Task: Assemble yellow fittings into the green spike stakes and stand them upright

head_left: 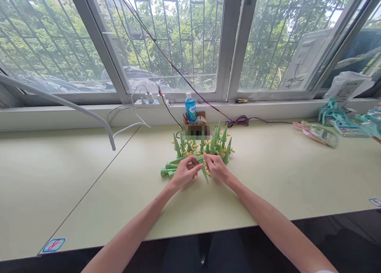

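Near the middle of the pale table, my left hand [187, 171] is closed around a green pointed spike [204, 173], whose tip slants down to the right. Against the spike's upper end my right hand [216, 167] is pinched; what lies between its fingertips is too small to make out. Just beyond both hands stand several green cone-shaped spikes [212, 146] with small yellow parts on them. More green pieces [168, 171] lie on their sides at the left, touching the group close to my left hand.
A blue bottle [191, 109] stands by a small cardboard box [202, 117] at the sill. Cables [238, 121] and a power strip [149, 101] lie behind. Packaged items [317, 134] and teal hangers [332, 114] are at the right. A white tube [89, 111] arches over the left.
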{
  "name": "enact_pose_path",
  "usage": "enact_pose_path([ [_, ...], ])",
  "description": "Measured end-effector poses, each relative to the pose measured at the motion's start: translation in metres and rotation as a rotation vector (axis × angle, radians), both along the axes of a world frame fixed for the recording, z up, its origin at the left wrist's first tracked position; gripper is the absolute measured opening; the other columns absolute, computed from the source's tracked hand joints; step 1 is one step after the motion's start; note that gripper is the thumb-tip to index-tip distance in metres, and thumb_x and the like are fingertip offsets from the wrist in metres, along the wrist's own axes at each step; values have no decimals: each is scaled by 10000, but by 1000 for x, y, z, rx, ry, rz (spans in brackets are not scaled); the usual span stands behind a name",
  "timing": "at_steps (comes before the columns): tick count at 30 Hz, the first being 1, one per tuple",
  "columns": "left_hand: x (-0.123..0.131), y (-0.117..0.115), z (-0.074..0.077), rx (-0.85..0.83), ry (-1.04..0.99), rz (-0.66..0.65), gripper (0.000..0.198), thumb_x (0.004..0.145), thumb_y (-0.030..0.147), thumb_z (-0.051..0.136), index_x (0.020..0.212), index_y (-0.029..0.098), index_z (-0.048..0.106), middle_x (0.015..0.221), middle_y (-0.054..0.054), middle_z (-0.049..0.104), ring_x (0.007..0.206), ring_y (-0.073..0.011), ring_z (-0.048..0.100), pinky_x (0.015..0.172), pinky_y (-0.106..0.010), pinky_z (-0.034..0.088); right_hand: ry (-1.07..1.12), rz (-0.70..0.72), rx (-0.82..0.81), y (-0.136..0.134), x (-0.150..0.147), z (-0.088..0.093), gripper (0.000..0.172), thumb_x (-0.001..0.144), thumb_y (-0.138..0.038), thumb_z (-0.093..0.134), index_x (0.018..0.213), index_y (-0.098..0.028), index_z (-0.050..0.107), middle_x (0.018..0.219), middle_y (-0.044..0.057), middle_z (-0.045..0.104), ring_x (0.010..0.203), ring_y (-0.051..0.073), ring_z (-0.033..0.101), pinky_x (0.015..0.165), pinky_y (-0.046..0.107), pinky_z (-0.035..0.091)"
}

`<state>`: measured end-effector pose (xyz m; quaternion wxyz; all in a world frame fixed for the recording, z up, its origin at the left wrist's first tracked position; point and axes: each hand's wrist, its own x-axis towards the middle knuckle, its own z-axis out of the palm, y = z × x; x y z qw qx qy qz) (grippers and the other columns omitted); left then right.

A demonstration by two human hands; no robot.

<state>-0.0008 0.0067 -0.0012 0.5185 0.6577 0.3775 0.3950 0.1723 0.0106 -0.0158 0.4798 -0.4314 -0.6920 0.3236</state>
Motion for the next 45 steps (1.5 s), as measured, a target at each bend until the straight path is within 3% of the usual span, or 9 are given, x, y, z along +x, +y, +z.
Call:
enact_pose_path([
  [12,2,1,-7,221,39,53,348,748,392,751,947,184,555,810,11,554,547,-70,508,443,-179,442,65,19,-102,-4,-2,6,635,942,-566,374,416,-212,355,349,-19,390,360,95,358,456,251,336],
  [16,1,2,-9,337,67,68,297,779,375,726,966,193,583,944,-16,551,617,-73,534,502,-190,473,72,19,-95,-3,-2,7,628,943,-540,383,409,-210,365,345,-18,394,353,95,358,451,250,343],
  [20,2,2,-7,339,92,92,283,802,381,699,991,192,604,994,-37,565,629,-80,532,499,-193,472,91,-13,-78,-2,-3,4,619,938,-581,383,446,-206,365,373,-20,394,365,95,361,428,248,318],
  [27,4,1,0,157,64,81,379,798,409,696,1083,197,564,901,-26,595,565,-84,538,415,-177,429,129,-22,-29,-2,-7,0,537,953,-591,377,585,-200,383,486,-29,406,429,94,364,432,240,294],
  [34,3,2,6,-194,-104,-20,383,816,530,640,828,170,507,799,-14,575,499,-85,537,388,-199,429,79,-39,72,-4,-4,3,488,977,-556,353,643,-201,386,564,-27,406,496,103,371,480,244,306],
  [39,4,4,9,-436,-175,-96,549,858,674,466,780,137,554,741,-41,573,458,-92,514,357,-209,400,-3,-1,137,-3,-3,3,469,988,-524,348,651,-200,376,574,-35,393,511,99,347,507,244,298],
  [45,3,2,7,-493,-216,-154,470,846,605,559,817,136,576,749,-34,575,472,-86,514,379,-204,421,0,85,115,-4,-3,3,448,992,-499,356,664,-198,404,556,-35,448,495,96,365,500,230,307],
])
